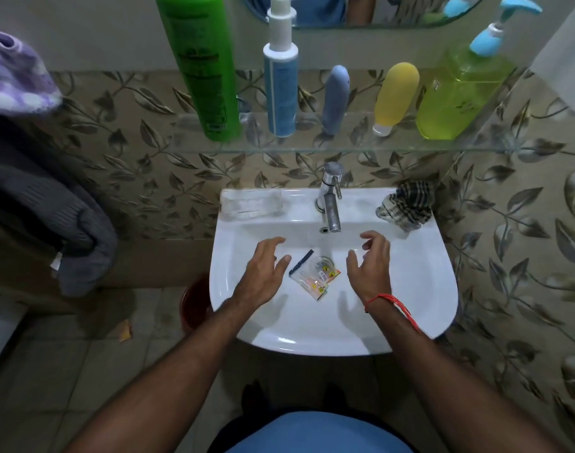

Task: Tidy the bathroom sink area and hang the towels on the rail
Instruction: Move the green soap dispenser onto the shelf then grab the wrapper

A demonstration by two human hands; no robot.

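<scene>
A white sink fills the middle of the head view. In its basin, over the drain, lies a crumpled clear plastic wrapper with a dark strip and orange print. My left hand hovers just left of the wrapper, fingers relaxed and holding nothing. My right hand hovers just right of it, fingers loosely spread, also holding nothing. A crumpled checked cloth sits on the sink's back right corner. A grey towel and a purple patterned towel hang at the left.
A chrome tap stands at the sink's back. A clear soap dish sits back left. The glass shelf above holds several bottles, including a green bottle and a yellow soap dispenser. A red bucket stands on the floor at left.
</scene>
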